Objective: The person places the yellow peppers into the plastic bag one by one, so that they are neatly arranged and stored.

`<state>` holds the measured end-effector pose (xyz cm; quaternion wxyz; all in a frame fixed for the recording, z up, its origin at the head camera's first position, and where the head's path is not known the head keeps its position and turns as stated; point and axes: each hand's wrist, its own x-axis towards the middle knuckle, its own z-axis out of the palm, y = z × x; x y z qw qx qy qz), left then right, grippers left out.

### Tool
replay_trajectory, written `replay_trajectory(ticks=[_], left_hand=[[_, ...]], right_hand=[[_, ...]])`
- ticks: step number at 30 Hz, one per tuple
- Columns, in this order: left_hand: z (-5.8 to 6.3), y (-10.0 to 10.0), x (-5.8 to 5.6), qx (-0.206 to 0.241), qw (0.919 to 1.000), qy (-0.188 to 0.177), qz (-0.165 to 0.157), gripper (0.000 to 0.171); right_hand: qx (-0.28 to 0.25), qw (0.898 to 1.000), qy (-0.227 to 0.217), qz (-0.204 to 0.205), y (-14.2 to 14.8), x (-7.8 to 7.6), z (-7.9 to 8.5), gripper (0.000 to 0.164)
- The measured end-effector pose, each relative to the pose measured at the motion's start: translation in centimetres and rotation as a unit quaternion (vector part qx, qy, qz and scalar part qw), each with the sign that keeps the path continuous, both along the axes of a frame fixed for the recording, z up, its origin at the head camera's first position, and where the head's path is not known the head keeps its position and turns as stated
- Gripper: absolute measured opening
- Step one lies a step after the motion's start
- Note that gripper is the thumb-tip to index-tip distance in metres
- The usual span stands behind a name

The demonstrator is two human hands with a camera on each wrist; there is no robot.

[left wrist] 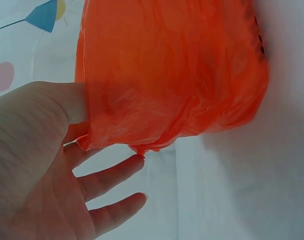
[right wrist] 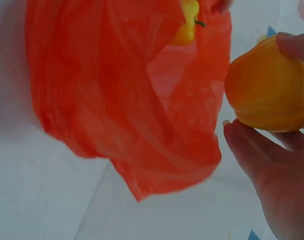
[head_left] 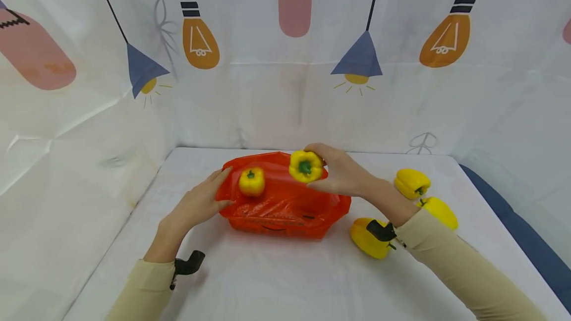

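A red plastic bag (head_left: 285,207) lies on the table with its mouth spread open. One yellow bell pepper (head_left: 252,182) sits inside it, stem up, toward the left. At the bag's left edge, my left hand (head_left: 202,202) holds the plastic rim, the thumb tucked behind the film and the other fingers spread (left wrist: 112,177). Over the right part of the mouth, my right hand (head_left: 341,170) grips a second yellow bell pepper (right wrist: 269,85) between thumb and fingers, its green stem facing the head camera.
On the right of the white table (head_left: 267,281) lie three more yellow bell peppers: one (head_left: 371,238) beside the right wrist, one (head_left: 412,183) farther back, another (head_left: 439,213) partly behind the forearm. A printed white sheet (head_left: 267,103) hangs behind and to the left.
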<state>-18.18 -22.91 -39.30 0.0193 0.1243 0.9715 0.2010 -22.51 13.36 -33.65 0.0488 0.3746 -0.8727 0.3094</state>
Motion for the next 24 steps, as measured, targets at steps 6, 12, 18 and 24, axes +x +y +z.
replay_trajectory(ticks=[6, 12, 18, 24], left_hand=[[0.0, 0.1, 0.2, -0.001, 1.0, -0.004, 0.002, 0.085], [0.1, 0.1, 0.1, -0.005, 1.0, 0.004, -0.001, 0.085], [0.2, 0.1, -0.1, -0.003, 1.0, 0.002, -0.002, 0.085], [0.3, -0.1, 0.0, -0.006, 1.0, 0.0, 0.001, 0.085]], right_hand=[[0.027, 0.999, -0.04, -0.011, -1.6, 0.1, -0.7, 0.068], [0.027, 0.999, -0.038, 0.011, -3.0, -0.3, -1.7, 0.064], [0.042, 0.998, -0.043, 0.015, -4.0, -0.8, -2.5, 0.06], [0.055, 0.997, -0.058, 0.001, -5.0, -1.2, -3.3, 0.06]])
